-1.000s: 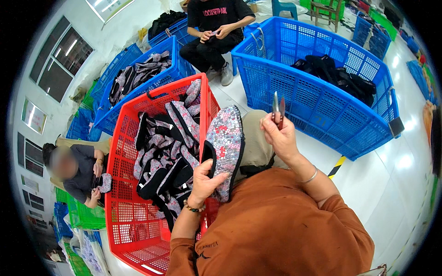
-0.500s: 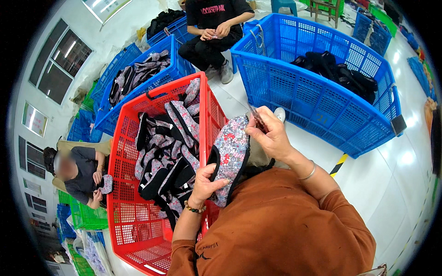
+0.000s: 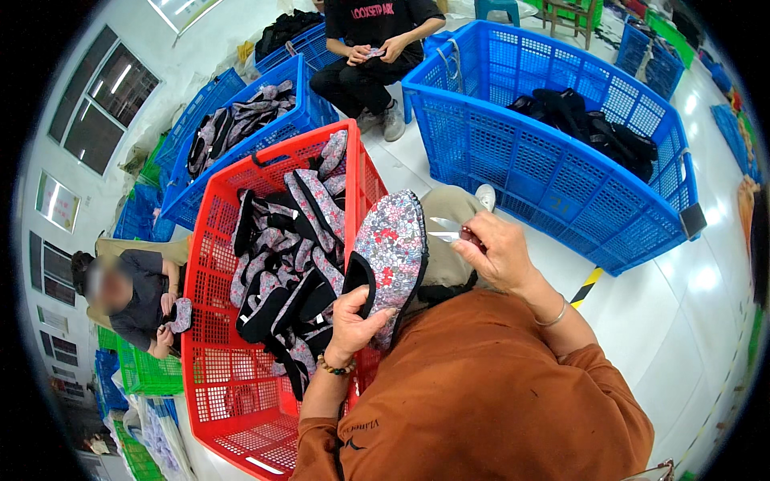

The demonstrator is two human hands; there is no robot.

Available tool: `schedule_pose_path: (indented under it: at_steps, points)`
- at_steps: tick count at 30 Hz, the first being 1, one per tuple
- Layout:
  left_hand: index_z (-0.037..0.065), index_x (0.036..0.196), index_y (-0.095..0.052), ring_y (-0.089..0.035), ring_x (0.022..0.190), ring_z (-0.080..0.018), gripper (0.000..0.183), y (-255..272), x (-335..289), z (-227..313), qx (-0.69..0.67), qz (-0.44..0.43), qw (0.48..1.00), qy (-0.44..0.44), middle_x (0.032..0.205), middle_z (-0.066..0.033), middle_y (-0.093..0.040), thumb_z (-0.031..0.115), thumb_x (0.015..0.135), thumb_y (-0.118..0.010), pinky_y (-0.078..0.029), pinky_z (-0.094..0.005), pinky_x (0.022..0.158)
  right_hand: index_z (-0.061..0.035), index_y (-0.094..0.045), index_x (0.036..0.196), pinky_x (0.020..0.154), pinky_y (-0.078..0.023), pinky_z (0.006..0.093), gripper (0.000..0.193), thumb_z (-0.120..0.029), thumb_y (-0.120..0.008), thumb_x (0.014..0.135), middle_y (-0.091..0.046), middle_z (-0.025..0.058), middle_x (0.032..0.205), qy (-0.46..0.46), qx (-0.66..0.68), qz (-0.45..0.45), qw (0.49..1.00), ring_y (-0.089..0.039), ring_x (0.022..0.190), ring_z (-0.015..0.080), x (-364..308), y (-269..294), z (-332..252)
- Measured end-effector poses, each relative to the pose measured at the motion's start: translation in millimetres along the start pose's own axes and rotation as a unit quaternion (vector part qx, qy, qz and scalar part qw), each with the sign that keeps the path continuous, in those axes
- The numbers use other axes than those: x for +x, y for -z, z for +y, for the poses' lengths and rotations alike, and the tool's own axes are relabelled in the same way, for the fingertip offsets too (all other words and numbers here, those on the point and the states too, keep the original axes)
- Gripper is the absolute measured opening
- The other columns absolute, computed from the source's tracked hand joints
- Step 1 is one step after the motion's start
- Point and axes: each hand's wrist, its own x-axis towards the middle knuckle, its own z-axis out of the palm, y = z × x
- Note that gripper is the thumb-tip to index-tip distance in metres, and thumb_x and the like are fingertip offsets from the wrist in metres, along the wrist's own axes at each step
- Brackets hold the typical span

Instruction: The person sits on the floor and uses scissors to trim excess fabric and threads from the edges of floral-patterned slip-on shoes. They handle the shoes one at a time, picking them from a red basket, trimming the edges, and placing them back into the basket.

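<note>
My left hand [image 3: 358, 324] grips a floral fabric slipper [image 3: 393, 248] by its opening, with the thumb outside and the fingers tucked inside. The slipper is grey with red flowers and black edging, its toe pointing up and away from me. To the right of it, my right hand [image 3: 499, 250] is closed around small thread snips [image 3: 446, 229]. Their two bright blades stand apart and point left toward the slipper's edge without touching it. Most of the snips' handle is hidden in my fingers.
Left of my knees stands a red crate [image 3: 210, 321] holding many similar slippers [image 3: 309, 204]. A large blue crate [image 3: 529, 160] with dark slippers is at the far right. Another blue crate [image 3: 303, 104] sits behind the red one. Two co-workers [image 3: 373, 48] sit nearby, handling slippers.
My right hand has drawn away from the slipper to the right and lower, and the snips' blades now show open. The slipper has shifted slightly left and turned its upper more toward view.
</note>
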Motion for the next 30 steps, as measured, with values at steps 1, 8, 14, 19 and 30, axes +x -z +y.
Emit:
schedule_pose_path:
  at_steps: [1, 8, 14, 19, 30]
  points:
    - [-0.001, 0.092, -0.064, -0.057, 0.075, -0.0054, 0.018, -0.6, 0.6, 2.4, 0.013, 0.0, 1.0, -0.007, 0.083, -0.0015, -0.065, 0.0, 0.074, -0.068, -0.046, -0.0221, 0.068, -0.0041, -0.056, 0.076, 0.052, -0.043, 0.0351, 0.028, -0.029, -0.068, 0.079, -0.055, 0.01, 0.069, 0.002, -0.001, 0.001, 1.0, -0.055, 0.06, 0.0273, 1.0, -1.8, -0.9]
    - [-0.002, 0.087, -0.064, -0.055, 0.07, -0.0057, 0.014, -4.8, 1.7, 10.2, 0.023, 0.001, 1.0, -0.019, 0.08, -0.0016, -0.064, 0.001, 0.073, -0.068, -0.044, -0.0219, 0.064, -0.0067, -0.056, 0.074, 0.048, -0.042, 0.0341, 0.032, -0.036, -0.068, 0.078, -0.052, 0.0074, 0.066, 0.035, -0.078, 0.044, 0.995, -0.054, 0.057, 0.0247, 3.6, -10.9, 0.5]
    - [-0.002, 0.087, -0.064, -0.056, 0.07, -0.0064, 0.014, -4.7, 1.8, 9.6, 0.045, -0.005, 0.999, -0.03, 0.08, -0.0023, -0.064, 0.002, 0.073, -0.068, -0.045, -0.0224, 0.064, -0.0077, -0.056, 0.073, 0.047, -0.041, 0.0329, 0.031, -0.037, -0.066, 0.08, -0.052, 0.0058, 0.065, 0.052, -0.11, 0.049, 0.991, -0.054, 0.056, 0.0231, 3.2, -9.4, 1.6]
    - [-0.003, 0.087, -0.064, -0.056, 0.071, -0.0066, 0.015, -4.6, 0.7, 5.3, 0.048, -0.015, 0.998, -0.032, 0.081, -0.0019, -0.064, 0.001, 0.073, -0.068, -0.045, -0.0227, 0.065, -0.0078, -0.057, 0.073, 0.046, -0.04, 0.0327, 0.03, -0.036, -0.066, 0.08, -0.052, 0.0056, 0.065, 0.049, -0.132, 0.073, 0.987, -0.053, 0.055, 0.0229, 1.1, -10.3, 12.1]
    - [-0.002, 0.088, -0.064, -0.056, 0.071, -0.0068, 0.016, -4.9, 1.4, 2.6, 0.047, -0.008, 0.999, -0.024, 0.081, -0.0021, -0.064, 0.001, 0.073, -0.069, -0.045, -0.0228, 0.064, -0.0103, -0.056, 0.074, 0.046, -0.04, 0.0314, 0.032, -0.04, -0.068, 0.076, -0.048, 0.0029, 0.064, 0.075, -0.181, 0.066, 0.978, -0.052, 0.054, 0.0202, 0.1, -4.1, 7.2]
